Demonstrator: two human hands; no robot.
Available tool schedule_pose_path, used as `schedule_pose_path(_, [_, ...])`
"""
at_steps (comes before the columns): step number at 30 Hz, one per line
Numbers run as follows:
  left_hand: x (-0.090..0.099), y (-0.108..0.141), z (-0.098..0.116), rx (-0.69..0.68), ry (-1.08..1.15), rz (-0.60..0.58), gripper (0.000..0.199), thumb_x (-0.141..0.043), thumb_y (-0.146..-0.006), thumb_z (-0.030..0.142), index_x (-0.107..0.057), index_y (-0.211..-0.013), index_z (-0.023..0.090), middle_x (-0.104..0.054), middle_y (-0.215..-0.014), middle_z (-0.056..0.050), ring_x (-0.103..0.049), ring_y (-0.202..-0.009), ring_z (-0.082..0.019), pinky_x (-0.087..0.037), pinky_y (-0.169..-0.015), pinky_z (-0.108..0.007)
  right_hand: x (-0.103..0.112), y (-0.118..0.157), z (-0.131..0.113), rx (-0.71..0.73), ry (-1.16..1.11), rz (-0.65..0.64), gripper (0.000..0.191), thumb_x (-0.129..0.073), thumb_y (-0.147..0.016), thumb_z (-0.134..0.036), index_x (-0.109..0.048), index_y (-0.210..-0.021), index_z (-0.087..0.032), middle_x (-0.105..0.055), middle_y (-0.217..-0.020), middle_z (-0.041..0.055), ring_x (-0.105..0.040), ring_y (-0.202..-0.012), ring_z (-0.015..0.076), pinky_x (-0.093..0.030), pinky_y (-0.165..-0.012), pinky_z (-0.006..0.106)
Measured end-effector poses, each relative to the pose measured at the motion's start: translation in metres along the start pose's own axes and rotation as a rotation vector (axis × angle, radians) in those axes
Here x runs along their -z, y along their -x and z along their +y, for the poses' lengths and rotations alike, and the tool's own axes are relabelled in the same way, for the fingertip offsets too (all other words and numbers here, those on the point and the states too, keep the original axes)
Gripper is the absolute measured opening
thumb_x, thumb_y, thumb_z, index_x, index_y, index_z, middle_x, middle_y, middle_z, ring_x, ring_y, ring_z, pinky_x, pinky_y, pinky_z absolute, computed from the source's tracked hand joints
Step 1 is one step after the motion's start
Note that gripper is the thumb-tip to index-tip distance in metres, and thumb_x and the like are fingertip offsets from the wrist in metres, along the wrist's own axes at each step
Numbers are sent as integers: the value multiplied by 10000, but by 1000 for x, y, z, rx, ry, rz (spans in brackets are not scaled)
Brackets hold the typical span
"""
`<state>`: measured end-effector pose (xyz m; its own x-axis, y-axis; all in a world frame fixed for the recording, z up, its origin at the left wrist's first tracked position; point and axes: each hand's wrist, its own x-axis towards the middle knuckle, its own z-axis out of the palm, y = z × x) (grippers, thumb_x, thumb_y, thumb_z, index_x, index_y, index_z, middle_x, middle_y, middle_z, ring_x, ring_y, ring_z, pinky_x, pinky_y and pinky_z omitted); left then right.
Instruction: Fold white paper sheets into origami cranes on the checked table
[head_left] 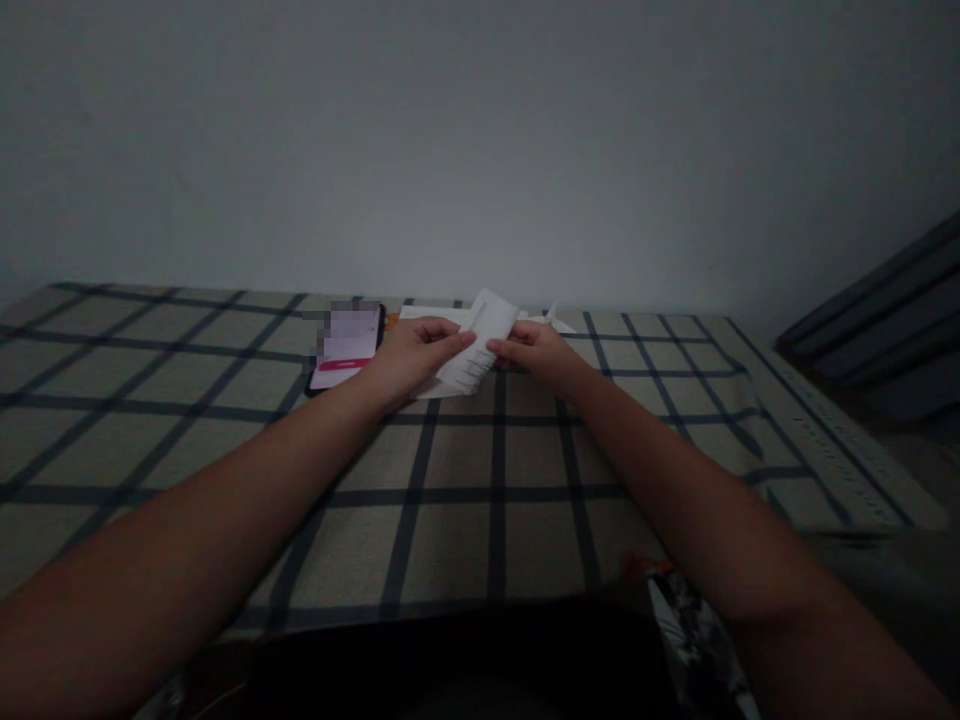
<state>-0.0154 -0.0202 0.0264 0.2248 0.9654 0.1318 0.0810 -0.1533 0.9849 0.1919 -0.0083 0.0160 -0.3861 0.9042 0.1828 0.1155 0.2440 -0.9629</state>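
A folded white paper point(487, 325) with lines of dark print is held tilted between my two hands. My left hand point(420, 355) pinches its left side, thumb on top. On the right side, the thumb and fingers of my right hand point(536, 350) are closed on the same paper. More white paper point(427, 313) lies on the checked cloth behind and beneath my hands. Just left of my left hand, a phone point(349, 345) lies with its screen lit, showing a pink-red bar.
A checked cloth point(450, 460) covers the table, whose back edge meets a plain grey wall point(480, 150). Dark striped fabric point(885, 310) is at the far right. An orange and black-and-white item point(694, 640) shows below my right forearm.
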Motion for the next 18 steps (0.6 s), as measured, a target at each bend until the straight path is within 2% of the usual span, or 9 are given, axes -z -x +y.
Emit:
schedule_pose_path(3, [0,0,-1,-6,-32,-4,400,-806,-662,519,-717,-789,150,-740,-789,-67,-643,-674,-173,-505,-647,-295,-1,-1,3,-4,25,0,373,-769,-722,-470,-700,-845,-125,-698,-790,49,-598,-681,123,-505,-648,272])
schedule_pose_path(8, [0,0,-4,-35,-52,10,361,-791,-692,498,-718,-786,157,-733,-783,-53,-633,-670,-158,-492,-644,-279,-2,-1,5,-9,23,48,376,-753,-744,-490,-698,-853,-134,-681,-767,35,-579,-656,114,-484,-621,267])
schedule_pose_path(15, [1,-2,-6,-4,-40,11,268,-783,-672,381,-608,-637,180,-594,-590,20,-513,-525,-107,-403,-539,-246,-1,1,2,3,189,83,384,-711,-779,-513,-632,-711,-144,-601,-638,-1,-520,-603,107,-402,-581,269])
schedule_pose_path(18, [2,-2,-6,51,-56,-32,237,-760,-675,381,-623,-662,189,-599,-597,11,-499,-503,-110,-373,-505,-245,0,1,3,-7,201,61,385,-715,-766,-519,-623,-717,-148,-590,-645,-5,-515,-619,111,-391,-583,268])
